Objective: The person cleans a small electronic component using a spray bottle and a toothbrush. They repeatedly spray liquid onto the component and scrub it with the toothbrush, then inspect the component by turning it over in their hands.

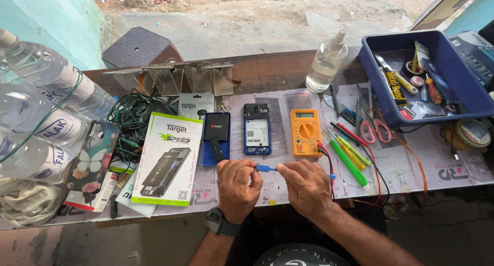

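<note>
**Blue pry tool held between both hands at bench edge**

Small blue plastic pry tool (267, 168) is held between both hands at the near edge of the bench (411, 168), just above the surface. Long axis runs 9-to-3; the wider flat end points toward 9 o'clock, the thin end toward 3.

Left hand (237, 186): fingers curled together, thumb and forefinger tips pinched at the tool's wide end. Dark wristwatch (220, 222) on this wrist. Right hand (307, 186): fingers closed, pinching the thin end. Judgement: a two-ended pinch like this steadies a light, slippery strip and keeps it from rolling.

At 12 o'clock from the hands, an opened blue phone (257, 128), back off, lies with its long axis 12-to-6. Just beside it toward 9, a second blue phone body (215, 139) with a dark part lying on top. Toward 3, an orange multimeter (305, 132); its red and black leads (329, 163) trail past the right hand, probably kept within reach.

At 2 o'clock: green and yellow screwdrivers (350, 158) and red-handled scissors (374, 129), fanned side by side. Further out, a blue tray (375, 80) of small tools and a clear spray bottle (326, 62).

At 9 o'clock: a green-and-white battery package (167, 160), a patterned phone case (92, 155), a tangle of green cable (131, 122), and water bottles (38, 111) at the far left.
</note>
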